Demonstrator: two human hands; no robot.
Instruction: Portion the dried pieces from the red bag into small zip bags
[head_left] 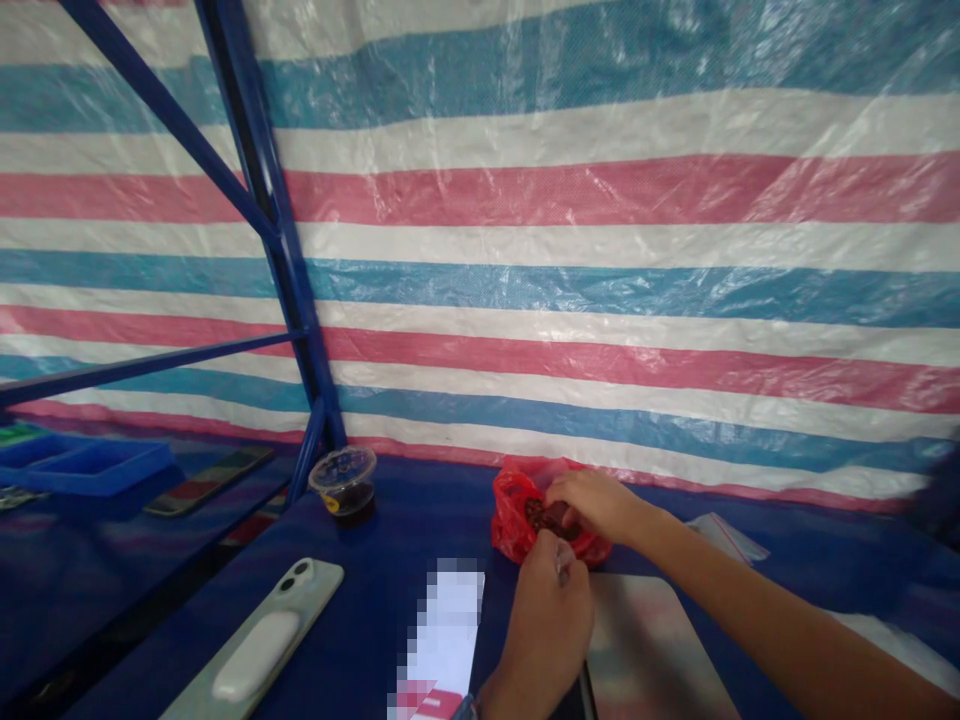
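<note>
2 hands at red plastic bag [514,520]: right hand [596,505] pinches dark contents [551,518], left hand [544,630] closed on small unclear item [562,562]; tugging could tear thin plastic.

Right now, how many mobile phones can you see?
2 for sure: a pale green phone with a white grip on the blue table, and a dark phone beside the blue tray at left. The shiny slab at bottom centre may be a third.
</note>
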